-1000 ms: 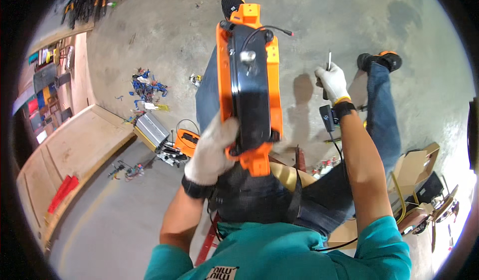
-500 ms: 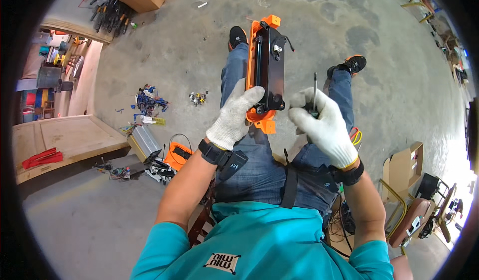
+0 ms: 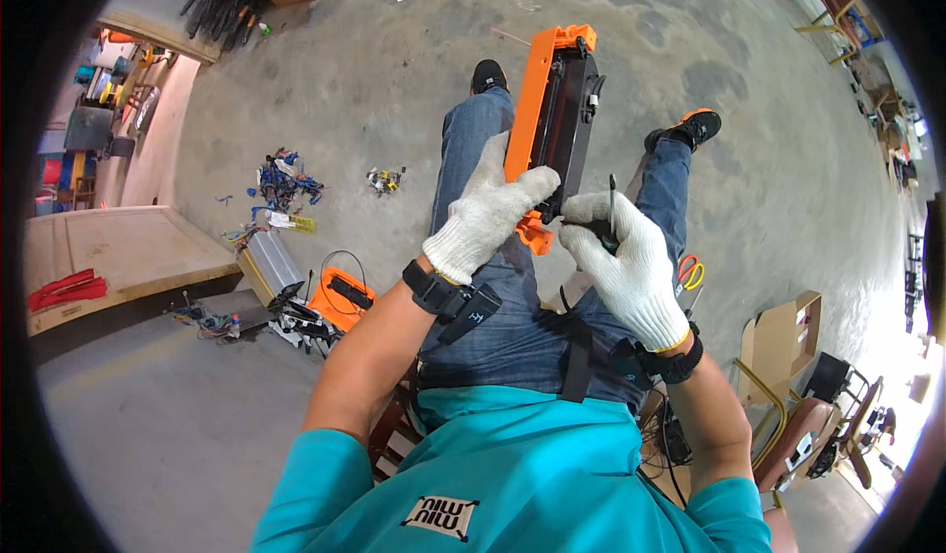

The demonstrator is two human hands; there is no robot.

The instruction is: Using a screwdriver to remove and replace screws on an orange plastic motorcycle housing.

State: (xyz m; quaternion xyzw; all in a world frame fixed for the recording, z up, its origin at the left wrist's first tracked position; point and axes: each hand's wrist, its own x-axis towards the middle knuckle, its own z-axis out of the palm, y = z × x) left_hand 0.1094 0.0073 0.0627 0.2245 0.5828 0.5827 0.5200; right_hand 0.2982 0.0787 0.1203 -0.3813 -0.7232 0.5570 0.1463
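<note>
A long orange-and-black device (image 3: 537,100) is held up over my thighs, its orange side to the left and a dark panel to the right. My left hand (image 3: 493,208), in a white knit glove, is closed round its lower part, thumb across the front. My right hand (image 3: 631,262), also gloved, is closed on a screwdriver (image 3: 612,203) whose thin shaft points up past the fingers; the palm hides most of its handle. The right fingertips are close to the device's lower right corner, and whether they touch it or pinch something small I cannot make out.
Left on the floor are blue wire scraps (image 3: 284,178), small parts (image 3: 385,180), a metal box (image 3: 272,265) and an orange casing (image 3: 340,300). A wooden board (image 3: 128,247) bears red strips. Yellow-and-red handled scissors (image 3: 692,272) and an open cardboard box (image 3: 783,341) are right.
The device has tilted and shifted right, turning its orange side more into view. My right hand has come in with the screwdriver, its fingertips now at the device's lower corner.
</note>
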